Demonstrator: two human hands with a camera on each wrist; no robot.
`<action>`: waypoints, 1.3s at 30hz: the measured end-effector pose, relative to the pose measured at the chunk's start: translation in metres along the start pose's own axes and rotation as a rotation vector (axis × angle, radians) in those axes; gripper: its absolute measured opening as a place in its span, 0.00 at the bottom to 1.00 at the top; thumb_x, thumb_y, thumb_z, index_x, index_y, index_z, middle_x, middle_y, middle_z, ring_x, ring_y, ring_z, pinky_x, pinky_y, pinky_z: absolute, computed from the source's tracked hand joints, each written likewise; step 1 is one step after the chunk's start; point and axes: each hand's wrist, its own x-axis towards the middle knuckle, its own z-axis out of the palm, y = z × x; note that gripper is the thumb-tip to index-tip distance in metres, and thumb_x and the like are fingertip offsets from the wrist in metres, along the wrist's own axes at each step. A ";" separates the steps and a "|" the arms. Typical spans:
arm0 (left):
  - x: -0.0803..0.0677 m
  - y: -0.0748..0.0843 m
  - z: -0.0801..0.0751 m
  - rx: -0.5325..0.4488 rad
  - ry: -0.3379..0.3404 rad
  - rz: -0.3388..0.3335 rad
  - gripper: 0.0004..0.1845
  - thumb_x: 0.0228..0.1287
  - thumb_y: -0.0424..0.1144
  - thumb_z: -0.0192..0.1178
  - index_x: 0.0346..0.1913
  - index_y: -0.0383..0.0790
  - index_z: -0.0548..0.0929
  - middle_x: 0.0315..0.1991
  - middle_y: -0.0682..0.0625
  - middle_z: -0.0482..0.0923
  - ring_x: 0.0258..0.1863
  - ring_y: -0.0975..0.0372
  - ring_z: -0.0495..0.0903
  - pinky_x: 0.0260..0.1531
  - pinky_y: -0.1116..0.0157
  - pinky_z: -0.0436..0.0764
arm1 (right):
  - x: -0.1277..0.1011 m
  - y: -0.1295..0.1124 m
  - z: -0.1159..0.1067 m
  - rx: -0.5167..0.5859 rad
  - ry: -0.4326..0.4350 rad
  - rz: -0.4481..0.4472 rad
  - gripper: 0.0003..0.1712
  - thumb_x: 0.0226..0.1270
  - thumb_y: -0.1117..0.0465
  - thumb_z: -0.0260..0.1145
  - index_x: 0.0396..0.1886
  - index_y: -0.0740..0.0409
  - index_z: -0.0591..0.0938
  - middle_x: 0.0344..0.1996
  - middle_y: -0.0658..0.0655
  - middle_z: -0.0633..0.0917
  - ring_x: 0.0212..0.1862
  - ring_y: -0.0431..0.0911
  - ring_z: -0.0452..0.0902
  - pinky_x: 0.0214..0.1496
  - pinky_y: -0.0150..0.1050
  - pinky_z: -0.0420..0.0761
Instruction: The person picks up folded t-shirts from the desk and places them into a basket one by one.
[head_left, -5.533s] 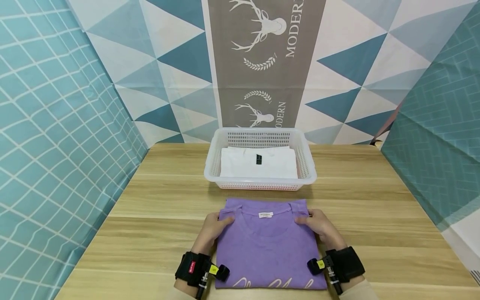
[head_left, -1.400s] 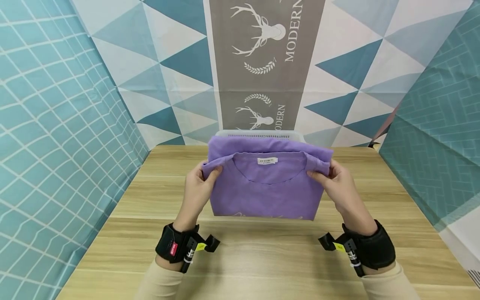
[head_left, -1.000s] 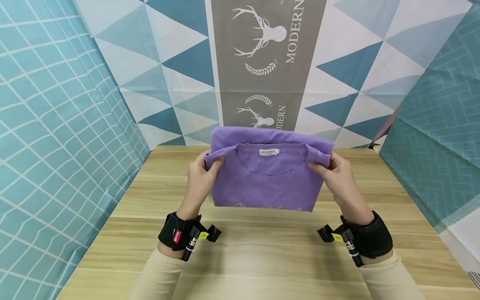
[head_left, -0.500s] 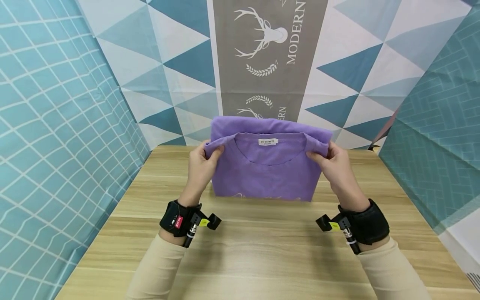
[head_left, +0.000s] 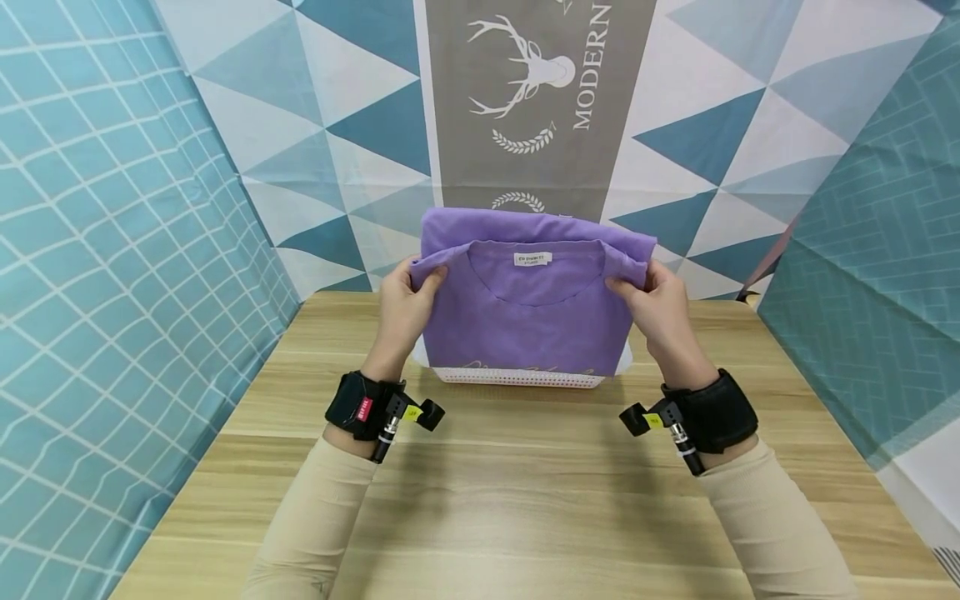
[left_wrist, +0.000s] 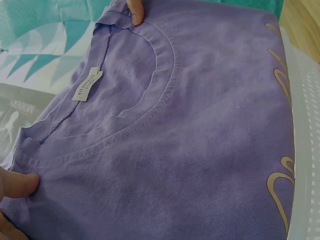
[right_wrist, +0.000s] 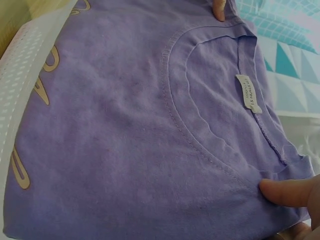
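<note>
A folded purple T-shirt [head_left: 525, 325] hangs between my two hands, neckline up, its lower edge overlapping the front of a white plastic basket [head_left: 517, 378] in the head view. My left hand [head_left: 405, 308] pinches the left shoulder, thumb in front and fingers behind. At the other shoulder, my right hand [head_left: 660, 308] grips the same way. A white neck label [left_wrist: 87, 84] and gold script print [left_wrist: 281, 180] show on the shirt in the left wrist view. In the right wrist view the basket's perforated wall [right_wrist: 20, 65] runs along the shirt's printed edge. The basket's inside is hidden behind the shirt.
The wooden table [head_left: 517, 500] spreads out in front of the basket. A patterned cloth backdrop [head_left: 330, 150] rises behind it, with a blue checked cloth [head_left: 112, 250] on the left and a teal one [head_left: 885, 275] on the right.
Both hands first held the shirt flat on the table. They have since lifted it and carried it forward over the basket, which earlier showed a folded white garment inside.
</note>
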 end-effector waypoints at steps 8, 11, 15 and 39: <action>0.018 -0.008 0.009 -0.035 0.018 -0.024 0.11 0.64 0.32 0.60 0.44 0.27 0.81 0.38 0.38 0.80 0.31 0.67 0.72 0.33 0.75 0.71 | 0.019 0.004 0.009 0.027 0.043 -0.014 0.25 0.68 0.66 0.60 0.65 0.66 0.71 0.61 0.67 0.77 0.63 0.56 0.73 0.70 0.49 0.71; 0.024 -0.014 0.014 -0.062 0.023 -0.034 0.12 0.64 0.32 0.60 0.46 0.26 0.81 0.40 0.37 0.81 0.33 0.68 0.73 0.35 0.75 0.72 | 0.027 0.008 0.013 0.047 0.068 -0.008 0.24 0.68 0.67 0.59 0.63 0.66 0.72 0.59 0.67 0.78 0.62 0.54 0.74 0.69 0.47 0.72; 0.030 -0.027 0.020 -0.046 0.016 -0.061 0.12 0.64 0.32 0.60 0.45 0.26 0.80 0.40 0.38 0.80 0.33 0.65 0.73 0.35 0.74 0.71 | 0.039 0.019 0.020 0.053 0.090 0.007 0.21 0.68 0.67 0.60 0.60 0.68 0.74 0.58 0.66 0.79 0.60 0.53 0.75 0.68 0.45 0.73; 0.023 -0.069 0.042 0.057 -0.047 -0.194 0.14 0.64 0.32 0.59 0.50 0.26 0.80 0.48 0.33 0.81 0.45 0.53 0.78 0.48 0.60 0.77 | 0.057 0.064 0.036 -0.074 0.016 0.184 0.25 0.69 0.67 0.59 0.64 0.67 0.70 0.65 0.68 0.74 0.67 0.58 0.70 0.71 0.51 0.68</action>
